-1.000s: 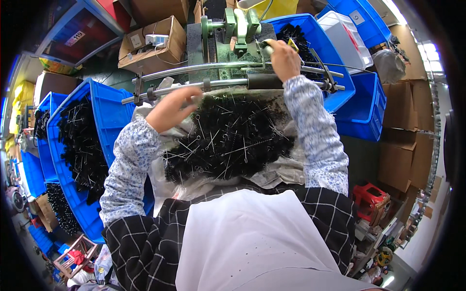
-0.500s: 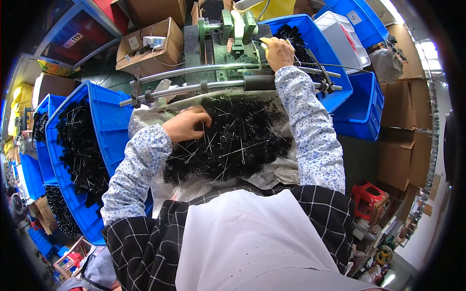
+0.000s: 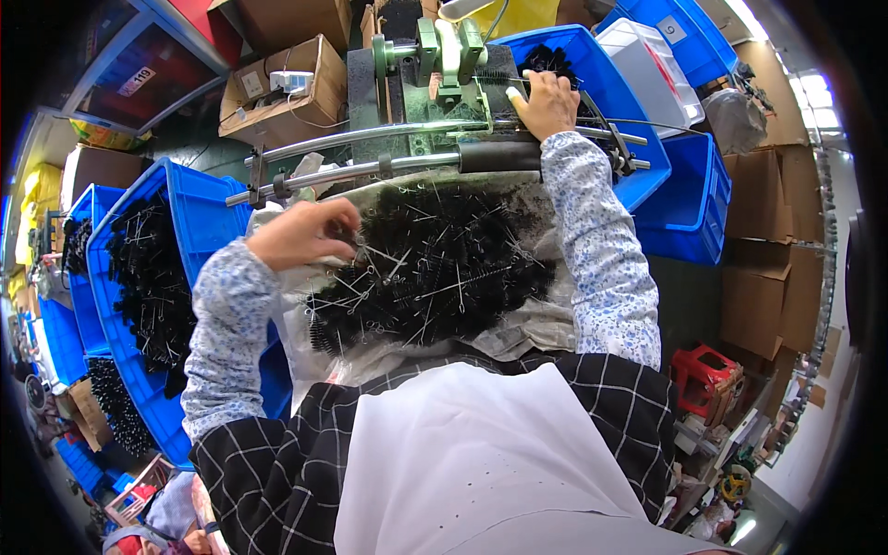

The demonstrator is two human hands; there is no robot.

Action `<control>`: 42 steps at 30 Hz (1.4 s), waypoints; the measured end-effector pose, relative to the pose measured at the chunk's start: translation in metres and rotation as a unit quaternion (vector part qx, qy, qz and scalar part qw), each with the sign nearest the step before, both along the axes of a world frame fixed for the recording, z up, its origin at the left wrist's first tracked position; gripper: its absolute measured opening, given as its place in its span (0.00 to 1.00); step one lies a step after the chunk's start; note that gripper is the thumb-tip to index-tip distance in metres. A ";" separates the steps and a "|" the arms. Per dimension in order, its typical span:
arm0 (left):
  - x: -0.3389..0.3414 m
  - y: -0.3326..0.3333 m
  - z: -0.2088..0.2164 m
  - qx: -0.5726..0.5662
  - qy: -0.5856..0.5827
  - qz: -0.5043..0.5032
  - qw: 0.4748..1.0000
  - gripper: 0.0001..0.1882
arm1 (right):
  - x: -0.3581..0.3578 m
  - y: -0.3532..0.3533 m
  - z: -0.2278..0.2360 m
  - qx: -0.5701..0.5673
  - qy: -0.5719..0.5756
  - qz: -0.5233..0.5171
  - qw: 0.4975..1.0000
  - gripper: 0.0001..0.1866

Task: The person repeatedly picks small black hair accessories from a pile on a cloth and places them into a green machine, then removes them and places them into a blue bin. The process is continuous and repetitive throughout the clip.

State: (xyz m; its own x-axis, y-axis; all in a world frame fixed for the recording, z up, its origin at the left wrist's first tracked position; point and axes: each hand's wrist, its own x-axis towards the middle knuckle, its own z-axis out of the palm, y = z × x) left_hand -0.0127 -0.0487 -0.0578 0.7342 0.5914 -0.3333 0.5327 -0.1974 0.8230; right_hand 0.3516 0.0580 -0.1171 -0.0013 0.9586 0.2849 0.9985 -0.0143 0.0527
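A heap of black bristle brushes (image 3: 444,268) with twisted wire stems and looped ends lies in front of me on a pale sheet. Over its left edge hovers my left hand (image 3: 310,236), fingers curled and thumb apart, with loose wires just beside the thumb. My right hand (image 3: 548,104) is raised at the right side of a green machine (image 3: 449,55). Its thumb and fingers are spread, and a light covering shows on the thumb tip. A single black brush (image 3: 498,77) reaches sideways from the machine toward the right fingers; whether they touch is unclear.
Two metal rails (image 3: 370,139) with a black sleeve (image 3: 499,156) cross between heap and machine. Left stands a blue crate (image 3: 217,222) of brushes; another blue bin (image 3: 592,69) sits behind my right hand. A cardboard box (image 3: 277,111) is left of the machine; a red stool (image 3: 708,379) stands lower right.
My left hand has drawn back leftward from the heap, where some wires now lie differently. My right hand has shifted slightly right, its fingers spreading away from the brush at the machine.
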 end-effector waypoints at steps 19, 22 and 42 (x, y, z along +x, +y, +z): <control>-0.015 0.012 0.033 0.214 -0.045 0.099 0.971 0.16 | -0.049 -0.002 -0.004 0.047 0.064 0.064 0.995 0.13; -0.016 0.010 0.033 0.159 -0.082 0.142 0.974 0.14 | -0.013 0.001 -0.008 0.038 0.058 0.051 0.996 0.12; 0.089 0.028 -0.002 0.201 -0.211 0.134 0.947 0.15 | -0.077 -0.082 0.072 -0.353 0.460 0.243 0.778 0.14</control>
